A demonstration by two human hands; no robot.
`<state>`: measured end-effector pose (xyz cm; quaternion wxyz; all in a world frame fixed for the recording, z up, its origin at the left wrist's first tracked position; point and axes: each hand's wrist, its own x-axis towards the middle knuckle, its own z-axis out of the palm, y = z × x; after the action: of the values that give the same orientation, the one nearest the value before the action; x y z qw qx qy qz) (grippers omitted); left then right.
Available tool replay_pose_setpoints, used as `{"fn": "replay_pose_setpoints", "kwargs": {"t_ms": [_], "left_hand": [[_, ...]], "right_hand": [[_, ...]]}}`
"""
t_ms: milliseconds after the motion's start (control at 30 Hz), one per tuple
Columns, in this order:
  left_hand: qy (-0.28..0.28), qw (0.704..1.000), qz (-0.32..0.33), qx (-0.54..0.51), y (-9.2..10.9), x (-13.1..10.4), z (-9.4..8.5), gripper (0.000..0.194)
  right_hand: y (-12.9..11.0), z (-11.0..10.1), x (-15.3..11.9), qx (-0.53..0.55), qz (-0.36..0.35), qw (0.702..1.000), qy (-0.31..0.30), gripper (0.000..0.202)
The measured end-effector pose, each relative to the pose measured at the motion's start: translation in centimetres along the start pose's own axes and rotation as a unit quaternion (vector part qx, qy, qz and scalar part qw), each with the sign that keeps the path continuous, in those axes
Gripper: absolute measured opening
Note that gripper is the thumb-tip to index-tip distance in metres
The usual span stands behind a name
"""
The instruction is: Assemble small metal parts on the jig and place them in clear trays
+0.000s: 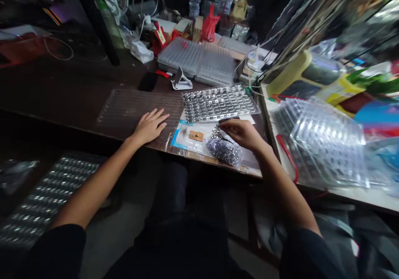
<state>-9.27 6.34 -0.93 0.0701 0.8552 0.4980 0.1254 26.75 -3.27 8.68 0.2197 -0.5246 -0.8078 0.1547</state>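
Note:
My left hand point(149, 127) lies flat with its fingers spread on the near edge of an unfilled clear tray point(134, 104). My right hand point(241, 132) is over the upper right side of a clear bag of small metal parts point(226, 149), its fingers drawn together; whatever is between the fingertips is too small to make out. Behind it sits a clear tray filled with rows of shiny metal pieces point(218, 102). A small brown block point(196, 136) rests on a white and blue sheet point(181, 139) left of the bag.
A dark phone point(148, 81) and a white stand point(181, 81) lie behind the trays. Closed clear cases point(183, 54) stand farther back. Stacked clear trays point(327, 141) cover the side table at right. Another filled tray point(50, 196) is low at left.

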Motion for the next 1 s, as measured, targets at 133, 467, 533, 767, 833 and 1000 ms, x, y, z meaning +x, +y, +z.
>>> {"fn": "replay_pose_setpoints", "kwargs": {"t_ms": [133,467,533,767,833,1000], "left_hand": [[0.023,1.0,-0.014,-0.007,0.3,0.0,-0.3,0.046],[0.101,0.992,0.04,-0.061,7.2,4.5,-0.4,0.014],[0.09,0.994,0.042,-0.052,8.1,5.5,-0.1,0.01],[0.081,0.99,0.078,-0.084,8.5,5.9,-0.3,0.01],[0.118,0.977,0.083,-0.155,9.1,5.4,-0.3,0.009],[0.202,0.928,0.049,-0.311,10.8,3.5,1.3,0.006]], "right_hand": [[2.6,2.6,2.2,-0.069,0.056,0.992,-0.085,0.027],[4.7,4.3,0.1,-0.097,0.037,0.987,-0.122,0.015],[4.8,4.5,0.0,-0.096,0.026,0.988,-0.116,0.016],[5.0,4.6,-0.4,-0.037,0.008,0.997,-0.071,0.021],[4.7,4.4,0.1,-0.048,-0.007,0.997,-0.065,0.024],[3.4,3.7,2.5,-0.097,-0.013,0.989,-0.115,0.019]]}}
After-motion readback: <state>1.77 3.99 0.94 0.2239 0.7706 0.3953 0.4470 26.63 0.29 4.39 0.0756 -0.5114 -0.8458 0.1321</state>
